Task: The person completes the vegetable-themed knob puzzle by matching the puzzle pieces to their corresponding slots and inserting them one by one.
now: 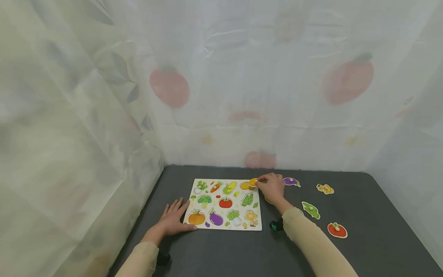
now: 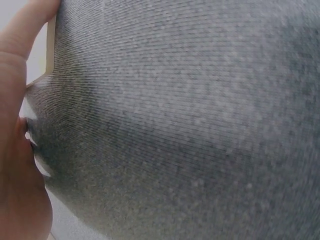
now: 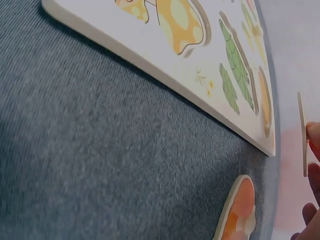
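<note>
Loose pieces (image 1: 337, 231) lie right of the board (image 1: 237, 203).

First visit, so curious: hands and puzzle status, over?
Left hand at corner of puzzle board. Right hand pinches yellow piece, unplaced. Nothing visibly in the way.

My right hand (image 1: 272, 187) pinches a thin yellow puzzle piece (image 1: 253, 182), raised off the white vegetable-picture board (image 1: 238, 207), which lies flat, its left edge touching my left hand (image 1: 173, 222).

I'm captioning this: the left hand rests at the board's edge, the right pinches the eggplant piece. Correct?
The head view shows the right hand pinching a yellow piece, not the eggplant piece, which lies on the table. The left hand rests at the edge of the board.
</note>
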